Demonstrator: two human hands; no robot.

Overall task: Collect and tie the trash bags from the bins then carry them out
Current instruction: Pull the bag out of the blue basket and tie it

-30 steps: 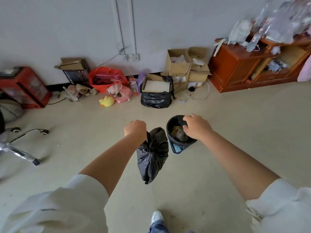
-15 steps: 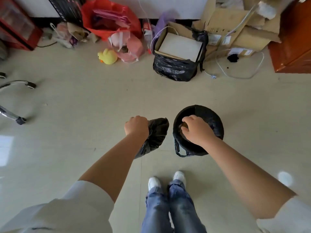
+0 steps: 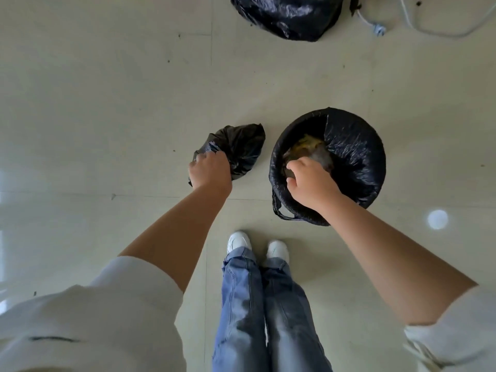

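1. Floor (image 3: 107, 108): pale tile, seen from straight above. All items rest on it or hang just over it.
2. Large black bag (image 3: 290, 14) at the top edge, cut off by the frame, well apart from the hands. A pale cable (image 3: 418, 30) lies beside it.
3. Bin (image 3: 328, 166): round, lined with a black trash bag whose edge is folded over the rim (image 3: 276, 167). A loose handle loop (image 3: 280, 210) hangs outside on the near side. Brownish-yellow waste (image 3: 308, 146) sits inside.
4. Small black bag (image 3: 236, 149): bunched, just left of the bin, not touching it. Cannot tell if it rests on the floor or hangs just above. Judged kept in hand so it goes out with the next one.
5. Left hand (image 3: 209, 170): arm extended downward, fingers closed in a fist around the gathered neck of the small bag.
6. Right hand (image 3: 311, 178): arm reaching down over the near rim, wrist bent, fingers (image 3: 295, 165) curled down at the liner's inner edge; whether they already pinch the plastic, cannot tell. Judged step: freeing the liner for lifting and tying.
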